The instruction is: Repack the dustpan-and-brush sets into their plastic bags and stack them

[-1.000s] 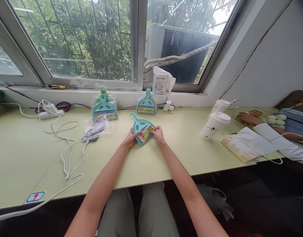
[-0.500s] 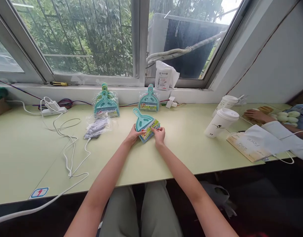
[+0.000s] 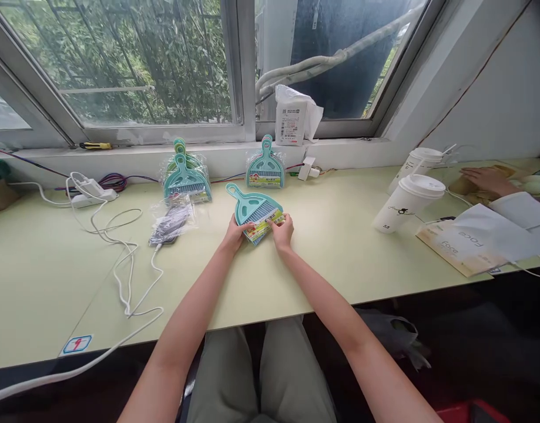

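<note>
Between my hands is a teal mini dustpan and brush set (image 3: 251, 205), tilted with its looped handle toward the upper left and a green-and-yellow label across its lower part. My left hand (image 3: 235, 235) grips its lower left edge, the thumb lying over the label. At the right end, my right hand (image 3: 282, 230) is closed on the label's edge with thumb and fingers. Several wrapped dustpan sets (image 3: 187, 179) lean by the window wall at left. Another wrapped stack (image 3: 265, 170) leans there, straight behind my hands.
A phone under crumpled clear plastic (image 3: 170, 226) lies left, joined to a white cable (image 3: 128, 276). At right stand two white paper cups (image 3: 406, 205) beside a tissue pack (image 3: 455, 247). Another person's hand (image 3: 485, 176) rests at far right. A tissue box (image 3: 291, 120) sits on the sill.
The dustpan set has turned slightly anticlockwise, its handle swinging left. Both hands keep hold of it. The view has shifted a little, and the other person's hand has moved.
</note>
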A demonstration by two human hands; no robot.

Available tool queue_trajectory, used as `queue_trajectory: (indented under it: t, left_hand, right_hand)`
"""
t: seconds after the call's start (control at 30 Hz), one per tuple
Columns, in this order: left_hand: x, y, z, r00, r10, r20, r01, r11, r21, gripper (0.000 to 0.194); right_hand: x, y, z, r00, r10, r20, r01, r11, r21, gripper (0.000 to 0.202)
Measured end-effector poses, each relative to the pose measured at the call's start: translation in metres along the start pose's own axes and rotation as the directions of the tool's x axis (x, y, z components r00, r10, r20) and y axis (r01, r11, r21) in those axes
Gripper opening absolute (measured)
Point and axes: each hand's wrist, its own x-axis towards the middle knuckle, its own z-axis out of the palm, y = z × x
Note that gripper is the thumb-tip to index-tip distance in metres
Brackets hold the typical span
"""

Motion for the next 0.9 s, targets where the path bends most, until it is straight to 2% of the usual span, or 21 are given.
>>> queue_trajectory:
  t: [0.1,0.23,0.33,0.47,0.57,0.67,0.73,0.8,0.87,0.9]
  left_hand:
    - [0.000,-0.001,0.002,0.999,-0.003,0.038,0.002,1.000,0.009,0.066]
    - [-0.003,-0.002,0.006,0.991,0.015,0.134,-0.020,0.999,0.035,0.068]
    - [-0.005,-0.003,0.007,0.991,0.029,0.134,-0.038,0.997,0.061,0.074]
    - [-0.004,-0.003,0.006,0.996,0.001,0.085,-0.008,0.997,0.081,0.071]
    - [-0.005,-0.001,0.007,0.998,0.006,0.067,-0.011,0.996,0.083,0.067]
    - [-0.005,0.001,0.008,0.998,0.025,0.056,-0.029,0.997,0.074,0.066]
    - [-0.005,0.002,0.008,0.998,0.046,0.046,-0.050,0.996,0.074,0.065]
    - [-0.005,0.002,0.006,0.997,0.066,0.031,-0.068,0.995,0.069,0.064]
    - [-0.005,0.003,0.004,0.998,0.067,0.019,-0.068,0.997,0.049,0.062]
    - [-0.004,0.003,0.003,0.998,0.062,0.017,-0.062,0.997,0.037,0.062]
  right_hand:
    - [0.000,-0.010,-0.002,0.998,0.023,-0.063,-0.030,0.993,-0.118,0.028]
    - [-0.003,-0.022,-0.006,0.996,-0.034,-0.079,0.005,0.939,-0.343,0.020]
    - [-0.004,-0.024,-0.008,0.996,0.041,-0.084,-0.071,0.910,-0.409,0.020]
    - [-0.002,-0.023,-0.009,0.987,0.128,-0.099,-0.155,0.920,-0.360,0.030]
    - [0.000,-0.022,-0.010,0.974,0.123,-0.192,-0.174,0.943,-0.282,0.053]
    - [0.001,-0.024,-0.012,0.952,0.152,-0.265,-0.173,0.983,-0.059,0.071]
    - [0.000,-0.027,-0.013,0.955,0.247,-0.165,-0.212,0.956,0.201,0.066]
    - [-0.002,-0.030,-0.013,0.947,0.304,0.101,-0.317,0.846,0.429,0.051]
    - [-0.005,-0.034,-0.012,0.897,0.277,0.345,-0.429,0.733,0.528,0.036]
    - [-0.006,-0.035,-0.011,0.875,0.262,0.406,-0.462,0.702,0.542,0.029]
